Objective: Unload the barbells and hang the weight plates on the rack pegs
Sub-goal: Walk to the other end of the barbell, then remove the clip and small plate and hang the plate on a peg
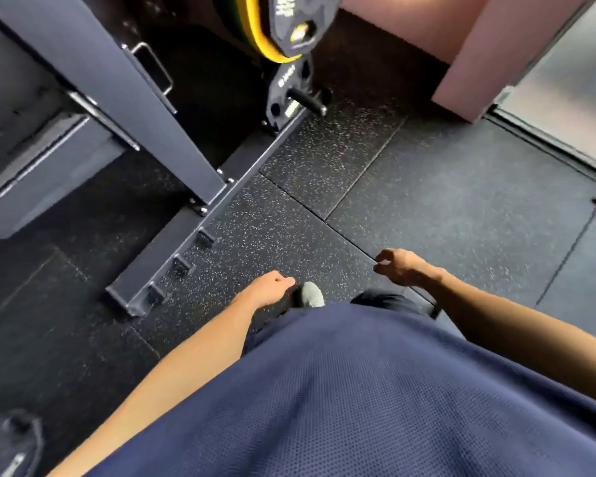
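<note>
1. Looking straight down from head height, we see our own body in a navy shirt filling the bottom of the view, above a black speckled rubber floor.
2. Our left hand hangs over the floor beside our hip, fingers loosely curled, holding nothing.
3. Our right hand hangs further right, well apart from the left, fingers also loosely curled around nothing.
4. Between the hands, the toe of a grey shoe shows on the floor.
5. A dark steel rack rises on the left, with one slanted upright bolted to a base rail that runs diagonally across the floor.
6. At the top centre, well ahead of both hands, plates hang on the rack: a black plate in front of a yellow plate, with a green edge just behind it.
7. Just below those, a smaller black plate sits on a low peg, whose bare end sticks out toward us.
8. At the bottom left corner, a blurred black plate is partly in view; we cannot tell what it rests on.
9. A pink wall stands at the top right, with a pale panel to its right.
</note>
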Demonstrator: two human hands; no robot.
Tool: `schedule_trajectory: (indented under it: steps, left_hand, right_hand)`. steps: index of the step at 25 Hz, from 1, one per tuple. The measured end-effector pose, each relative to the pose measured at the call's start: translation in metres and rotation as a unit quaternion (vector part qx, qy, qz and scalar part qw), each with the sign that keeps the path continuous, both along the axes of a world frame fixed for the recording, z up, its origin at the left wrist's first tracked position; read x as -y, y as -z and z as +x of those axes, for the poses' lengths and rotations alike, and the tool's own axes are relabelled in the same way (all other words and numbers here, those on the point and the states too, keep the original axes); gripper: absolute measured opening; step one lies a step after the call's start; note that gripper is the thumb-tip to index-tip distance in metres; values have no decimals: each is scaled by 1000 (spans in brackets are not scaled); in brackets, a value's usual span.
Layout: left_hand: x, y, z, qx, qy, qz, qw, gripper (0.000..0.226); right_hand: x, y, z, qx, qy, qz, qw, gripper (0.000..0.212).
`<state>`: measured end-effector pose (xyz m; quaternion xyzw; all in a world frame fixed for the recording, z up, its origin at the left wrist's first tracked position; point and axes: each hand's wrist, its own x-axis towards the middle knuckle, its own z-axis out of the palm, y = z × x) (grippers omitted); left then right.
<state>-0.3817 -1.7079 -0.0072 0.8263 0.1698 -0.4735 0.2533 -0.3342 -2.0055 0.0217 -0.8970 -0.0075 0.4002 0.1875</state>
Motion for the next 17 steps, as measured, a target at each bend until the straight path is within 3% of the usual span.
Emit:
schedule_trajectory:
  steps: [5,11,17]
  left_hand:
    - [16,-11,-17,9,-166,-7,986,39]
    - [66,-10,-61,63,-351,9,934,37]
    - [55,-60,-49,133,-430,10,893,48]
  right_hand:
    - [-16,-5,59,8,-124,10,992,40]
    - [-21,-15,88,-4,-276,8,961,41]
    - [-50,-46,112,29,-321,44,946,46]
